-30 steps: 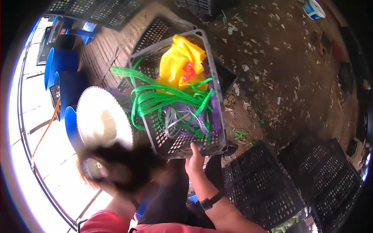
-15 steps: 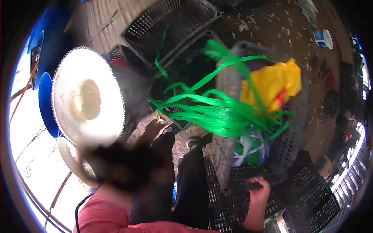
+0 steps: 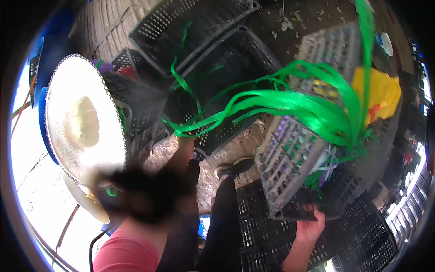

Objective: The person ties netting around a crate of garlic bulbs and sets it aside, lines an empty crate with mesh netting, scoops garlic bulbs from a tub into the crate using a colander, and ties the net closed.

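My right hand (image 3: pixel 310 226) is wrapped round the near rim of a tilted grey crate (image 3: pixel 281 177) at the right. Inside it are a yellow bag (image 3: pixel 378 93), purple and white strips. Long green strips (image 3: pixel 272 106) stretch leftward from the crate, over a black crate (image 3: pixel 226 59). Their left end is at my left hand (image 3: pixel 186 141), closed round them; its fingers are partly hidden. A dark blur covers part of my left arm.
A wide pale hat (image 3: pixel 84 120) lies at the left beside blue barrels. Another black crate (image 3: pixel 195 27) stands at the top. Upturned-looking black crates (image 3: pixel 367 226) lie at lower right. A white-and-blue bucket (image 3: pixel 385 44) is at upper right.
The grey crate has moved from the middle to the right and tilted over. The green strips are now drawn out between it and my left hand, which was hidden one second ago.
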Demonstrator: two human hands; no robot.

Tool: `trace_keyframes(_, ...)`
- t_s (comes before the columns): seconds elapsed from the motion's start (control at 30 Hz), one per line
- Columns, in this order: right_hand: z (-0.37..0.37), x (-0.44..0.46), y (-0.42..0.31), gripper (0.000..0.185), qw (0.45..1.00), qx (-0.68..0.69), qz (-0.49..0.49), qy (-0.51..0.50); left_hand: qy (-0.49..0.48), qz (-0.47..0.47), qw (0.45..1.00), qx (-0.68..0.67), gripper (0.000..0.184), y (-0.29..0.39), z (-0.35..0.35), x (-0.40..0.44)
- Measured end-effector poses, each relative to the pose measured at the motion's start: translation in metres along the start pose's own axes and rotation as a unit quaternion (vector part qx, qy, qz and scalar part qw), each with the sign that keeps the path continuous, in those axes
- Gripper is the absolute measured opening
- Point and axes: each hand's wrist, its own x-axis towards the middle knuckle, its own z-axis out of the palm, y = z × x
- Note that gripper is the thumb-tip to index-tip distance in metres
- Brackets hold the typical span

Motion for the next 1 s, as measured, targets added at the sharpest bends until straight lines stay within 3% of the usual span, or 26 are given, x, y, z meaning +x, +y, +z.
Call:
trace_keyframes(0.13,0.06,0.024,0.019,0.017,0.998,-0.026,0.036,-0.051,0.018,-0.018,0.998,0.065,0.029,-0.015,-0.014,0.029)
trace_keyframes(0.17,0.06,0.036,0.025,0.035,0.994,-0.019,0.061,-0.092,-0.007,-0.01,0.999,0.039,0.029,0.005,0.0,-0.005)
trace_keyframes(0.2,0.078,0.041,0.032,0.035,0.992,-0.009,0.077,-0.095,-0.018,0.059,0.99,0.126,0.029,-0.011,-0.014,0.018)
trace_keyframes(0.27,0.109,0.053,0.04,0.017,0.994,-0.061,0.061,-0.069,0.001,0.023,0.997,0.072,0.017,0.009,0.003,-0.013)
trace_keyframes(0.33,0.141,0.066,0.044,0.014,0.989,-0.053,0.067,-0.117,-0.009,0.052,0.992,0.11,0.019,-0.004,-0.014,0.001)
trace_keyframes(0.37,0.155,0.071,0.045,0.014,0.986,-0.071,0.072,-0.135,0.045,0.018,0.969,0.244,0.024,0.0,-0.019,-0.004)
trace_keyframes(0.43,0.182,0.078,0.047,0.014,0.98,-0.082,0.078,-0.162,-0.042,0.03,0.855,0.517,0.027,0.035,-0.024,-0.034)
trace_keyframes(0.47,0.19,0.077,0.046,0.014,0.979,-0.09,0.08,-0.165,-0.035,0.039,0.841,0.539,0.029,0.054,-0.016,-0.058)
trace_keyframes(0.53,0.199,0.08,0.043,0.015,0.973,-0.113,0.063,-0.193,0.09,0.293,0.8,0.516,0.04,0.076,-0.004,-0.1)
trace_keyframes(0.57,0.198,0.081,0.04,0.015,0.968,-0.128,0.061,-0.209,0.12,0.384,0.779,0.481,0.06,0.079,-0.002,-0.096)
trace_keyframes(0.63,0.184,0.083,0.033,0.015,0.968,-0.157,0.036,-0.194,0.127,0.487,0.771,0.391,0.063,0.096,0.013,-0.094)
trace_keyframes(0.73,0.155,0.08,0.022,0.016,0.972,-0.153,0.031,-0.175,0.22,0.56,0.732,0.32,0.052,0.126,0.051,-0.08)
trace_keyframes(0.8,0.128,0.08,0.019,0.017,0.978,-0.155,0.037,-0.136,0.04,0.505,0.8,0.322,0.036,0.115,0.052,-0.023)
trace_keyframes(0.83,0.12,0.078,0.021,0.018,0.98,-0.161,0.033,-0.11,0.024,0.461,0.835,0.3,0.028,0.114,0.061,-0.019)
trace_keyframes(0.87,0.114,0.075,0.023,0.018,0.982,-0.165,0.03,-0.084,-0.006,0.497,0.765,0.409,0.024,0.112,0.063,-0.02)
trace_keyframes(0.9,0.105,0.075,0.025,0.02,0.982,-0.172,0.03,-0.07,-0.038,0.487,0.809,0.328,0.022,0.113,0.064,-0.027)
trace_keyframes(0.97,0.078,0.077,0.034,0.021,0.986,-0.155,0.037,-0.058,0.001,0.603,0.711,0.362,0.021,0.128,0.063,-0.054)
trace_keyframes(1.0,0.065,0.079,0.04,0.024,0.988,-0.143,0.042,-0.049,-0.004,0.604,0.707,0.367,0.021,0.132,0.057,-0.066)
